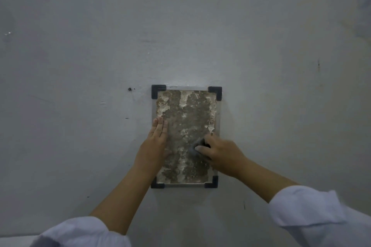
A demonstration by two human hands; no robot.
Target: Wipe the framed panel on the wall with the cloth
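Wiping looks to be under way, and most of the mottled brown-and-white surface looks not yet clean. On the left, the left hand point(157, 138) lies flat, fingers straight and together, pressed on the left edge of the framed panel point(185, 136), which hangs on the grey wall point(80, 66) with black corner brackets point(158, 91) at all four corners. It grips nothing; it appears to steady the frame.

Across to the right: the right hand point(218, 154) comes in from the lower right, forearm angled up, white sleeve point(313, 212) pushed back. Its fingers are curled round a dark cloth point(197, 146), bunched and pressed against the panel's lower-right area.

Next, I'd judge, the cloth needs firm strokes up and across the crusted upper part, keeping pressure even while the flat hand holds the frame from shifting on the wall.
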